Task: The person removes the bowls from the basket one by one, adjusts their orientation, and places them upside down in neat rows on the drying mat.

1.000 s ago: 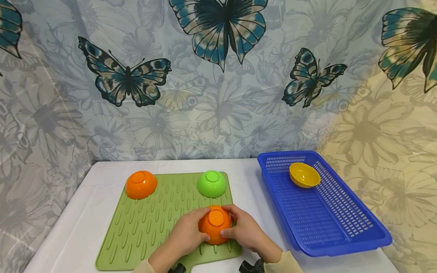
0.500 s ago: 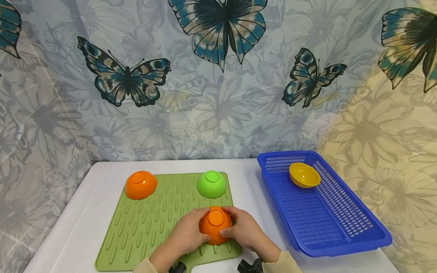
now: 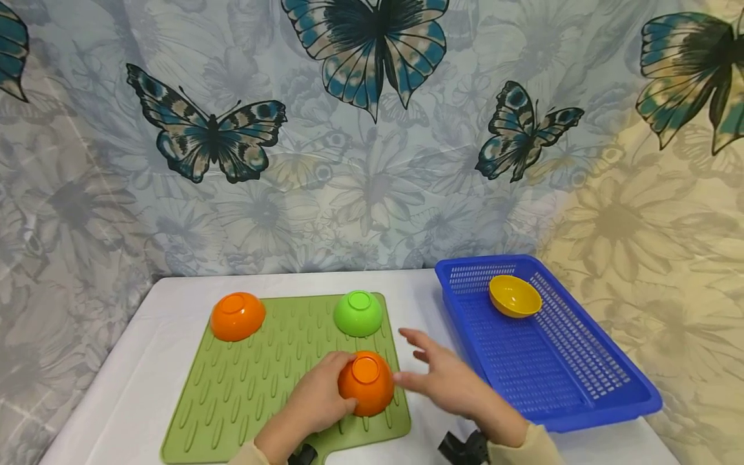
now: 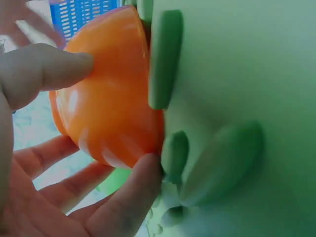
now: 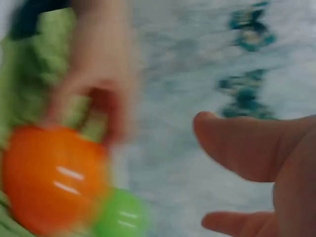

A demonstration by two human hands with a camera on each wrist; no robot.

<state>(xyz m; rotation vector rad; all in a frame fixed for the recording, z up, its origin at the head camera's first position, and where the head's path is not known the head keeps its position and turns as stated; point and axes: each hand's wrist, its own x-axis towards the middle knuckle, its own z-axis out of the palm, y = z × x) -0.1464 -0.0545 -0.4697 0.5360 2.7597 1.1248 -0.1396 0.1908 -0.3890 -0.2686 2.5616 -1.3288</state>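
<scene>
An orange bowl [image 3: 366, 383] sits upside down near the front right corner of the green drying mat [image 3: 232, 387]. My left hand [image 3: 318, 395] grips its left side; in the left wrist view the thumb [image 4: 64, 66] and fingers [image 4: 131, 197] curve round the bowl's wall, whose rim is against the mat's ridges. To the right, my right hand [image 3: 444, 374] has its fingers spread and holds nothing, thumb tip near the bowl. A green bowl [image 3: 358, 314] rests upside down behind it, and another orange bowl [image 3: 237, 316] stands upside down at the mat's far left corner.
A blue perforated basket [image 3: 558, 423] stands on the right of the white-covered table [image 3: 116, 387]. Inside it, towards the back, lies a yellow bowl [image 3: 515, 296]. A butterfly-print cloth [image 3: 378, 194] hangs behind the table.
My right hand has let go of the orange bowl and drawn away to the right, its fingers opening. The left hand keeps its hold, and the bowl stays in place.
</scene>
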